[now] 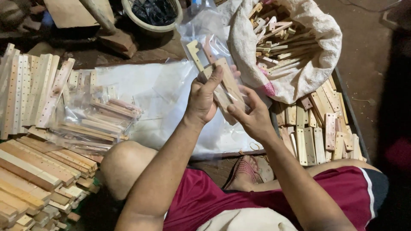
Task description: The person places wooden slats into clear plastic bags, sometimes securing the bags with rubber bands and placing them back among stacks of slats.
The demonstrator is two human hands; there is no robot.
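My left hand (202, 99) and my right hand (252, 114) both grip a bundle of short flat wooden pieces (227, 80), held upright at the middle of the view. A clear plastic bag (204, 40) is around the upper end of the bundle, with a notched wooden piece visible inside it. My left thumb presses along the front of the bundle. My right fingers wrap its lower end from the right. How far the bag reaches down the bundle is hard to tell.
A white cloth sack (299, 64) full of wooden pieces lies at upper right, above rows of flat pieces (319, 128). Bagged bundles (96, 117) lie on a plastic sheet (158, 90). Long drilled slats (30, 90) and stacked sticks (34, 179) sit left. A bucket (152, 15) stands behind.
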